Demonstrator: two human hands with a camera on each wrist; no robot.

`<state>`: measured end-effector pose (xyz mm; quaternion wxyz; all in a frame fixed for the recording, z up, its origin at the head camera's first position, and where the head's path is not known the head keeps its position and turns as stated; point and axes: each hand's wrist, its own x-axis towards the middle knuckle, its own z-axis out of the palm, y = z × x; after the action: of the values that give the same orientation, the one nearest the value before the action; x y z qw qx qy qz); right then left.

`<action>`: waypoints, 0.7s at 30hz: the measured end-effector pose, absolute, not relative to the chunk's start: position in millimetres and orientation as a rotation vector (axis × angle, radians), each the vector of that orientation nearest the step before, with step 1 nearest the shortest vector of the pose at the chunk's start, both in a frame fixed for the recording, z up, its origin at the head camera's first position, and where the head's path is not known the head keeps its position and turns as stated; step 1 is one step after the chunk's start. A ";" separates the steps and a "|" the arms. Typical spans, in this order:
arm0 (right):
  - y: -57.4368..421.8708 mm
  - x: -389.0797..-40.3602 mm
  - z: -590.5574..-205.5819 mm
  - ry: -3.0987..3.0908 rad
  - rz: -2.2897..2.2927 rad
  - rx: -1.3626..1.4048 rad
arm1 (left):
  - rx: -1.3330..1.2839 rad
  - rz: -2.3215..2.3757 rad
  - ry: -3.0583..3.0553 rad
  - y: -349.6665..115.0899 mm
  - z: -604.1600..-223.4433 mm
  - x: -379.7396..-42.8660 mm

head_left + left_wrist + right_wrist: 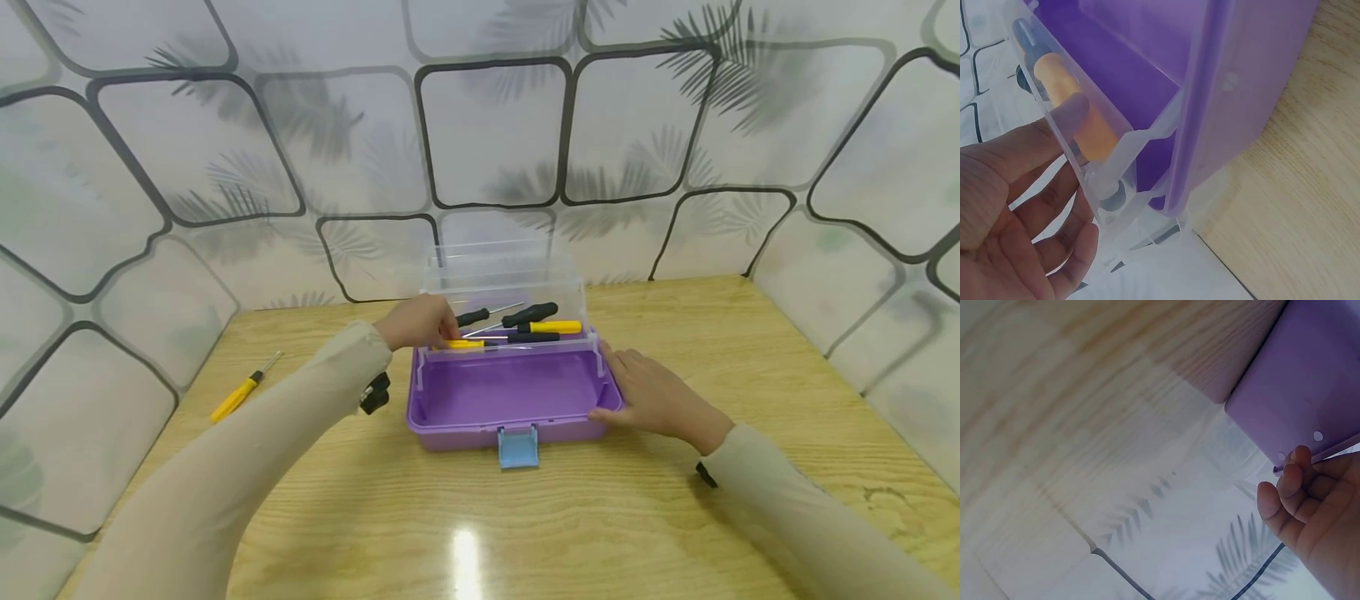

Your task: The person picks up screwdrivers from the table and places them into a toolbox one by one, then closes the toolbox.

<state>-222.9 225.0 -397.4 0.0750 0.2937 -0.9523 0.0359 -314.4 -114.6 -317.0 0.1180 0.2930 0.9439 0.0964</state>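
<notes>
A purple toolbox (517, 392) stands open on the table. Several screwdrivers lie in its clear raised tray (1129, 147), some with black handles (532, 314), one a yellow handle (555, 327). At the tray's left end my left hand (422, 321) pinches a yellow-handled screwdriver (1096, 134). Its thumb lies on the handle; the other fingers are curled beside the tray, their contact partly hidden. My right hand (651, 396) holds the box's right front corner, thumb over the rim and fingers along the side (1297, 406).
Another yellow-handled screwdriver (238, 396) lies on the wooden table (360, 517) to the left. The box's clear lid (502, 262) stands raised at the back, near the patterned wall covering (487, 133). A light blue latch (518, 448) hangs down in front.
</notes>
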 end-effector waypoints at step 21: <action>224.1 -222.7 -396.6 -2.873 0.107 0.870 | 0.819 0.331 2.787 -119.4 -305.5 -309.6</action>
<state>-222.7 224.1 -396.6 0.0688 0.2890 -0.9542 0.0355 -309.6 -119.4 -305.5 0.1088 0.2785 0.9476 0.1127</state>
